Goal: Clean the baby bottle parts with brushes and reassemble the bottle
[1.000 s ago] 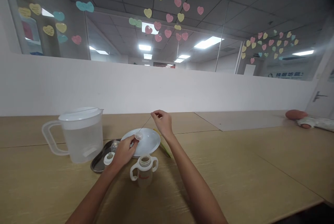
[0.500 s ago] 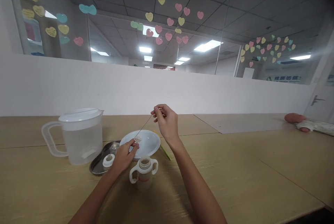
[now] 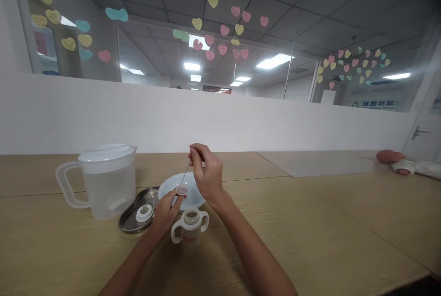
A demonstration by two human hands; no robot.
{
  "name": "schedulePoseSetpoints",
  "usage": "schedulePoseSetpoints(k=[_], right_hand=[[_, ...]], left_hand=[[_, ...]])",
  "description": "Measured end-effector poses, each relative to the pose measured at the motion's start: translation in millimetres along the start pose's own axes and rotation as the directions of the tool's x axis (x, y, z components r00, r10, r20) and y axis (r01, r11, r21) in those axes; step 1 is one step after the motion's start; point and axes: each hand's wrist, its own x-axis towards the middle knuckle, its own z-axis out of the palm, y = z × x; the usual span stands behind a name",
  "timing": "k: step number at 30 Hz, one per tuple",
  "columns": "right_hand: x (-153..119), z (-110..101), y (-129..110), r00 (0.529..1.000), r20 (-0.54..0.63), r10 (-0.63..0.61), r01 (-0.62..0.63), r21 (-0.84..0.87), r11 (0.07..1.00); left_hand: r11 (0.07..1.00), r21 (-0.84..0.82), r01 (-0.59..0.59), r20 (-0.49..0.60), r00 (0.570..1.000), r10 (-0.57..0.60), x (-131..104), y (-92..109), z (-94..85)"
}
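Observation:
My left hand (image 3: 167,211) pinches a small clear round piece (image 3: 182,189), which looks like a baby-bottle nipple, with its rim towards me. Above it, my right hand (image 3: 209,173) has its fingers closed on the upper end of a thin wire-like stick (image 3: 185,172). The stick slants down to the clear piece; whether its tip is inside I cannot tell. Both hands are over a white bowl (image 3: 199,199). Just in front stands an uncapped baby bottle (image 3: 190,236) with two white handles. Left of my hand, a metal kidney tray (image 3: 126,225) holds a white collar ring (image 3: 144,213) and a clear dome cap (image 3: 152,196).
A lidded translucent jug (image 3: 110,185) stands at the left behind the tray. A white wall (image 3: 241,121) with windows above closes off the table's back. At the far right lies a reddish rounded object (image 3: 390,156) beside white cloth (image 3: 418,167).
My right hand has moved left and slightly down, bringing the stick steeper. The clear piece is turned more towards me. The green stick by the bowl is now hidden behind my right arm.

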Motion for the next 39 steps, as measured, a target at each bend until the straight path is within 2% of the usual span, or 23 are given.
schedulePoseSetpoints(k=[7,15,20,25,34,39], right_hand=[[-1.1,1.6,4.8,1.000,0.022,-0.013,0.013,-0.027,1.000],[-1.2,-0.2,8.2,1.000,0.028,0.006,-0.006,-0.022,1.000],[-1.9,1.6,11.1,1.000,0.026,-0.012,0.013,-0.015,1.000],[-3.7,1.7,13.2,1.000,0.001,-0.019,0.019,-0.007,1.000],[-5.5,-2.1,14.6,0.998,0.059,-0.001,0.002,-0.008,1.000],[-4.7,-4.8,12.7,0.996,0.093,0.004,-0.003,-0.008,1.000]], left_hand=[[0.999,-0.035,0.014,0.019,1.000,-0.013,-0.7,4.2,-1.7],[0.989,-0.149,0.010,-0.016,1.000,-0.013,0.9,2.0,-2.0],[0.989,-0.146,0.016,0.022,1.000,-0.013,0.3,-2.7,-0.8],[0.989,-0.144,-0.017,0.001,1.000,0.017,0.0,-5.8,1.5],[0.988,-0.156,-0.005,0.000,1.000,0.005,-1.4,0.1,3.9],[0.979,-0.203,0.009,0.000,1.000,-0.009,-0.9,-3.5,7.1]])
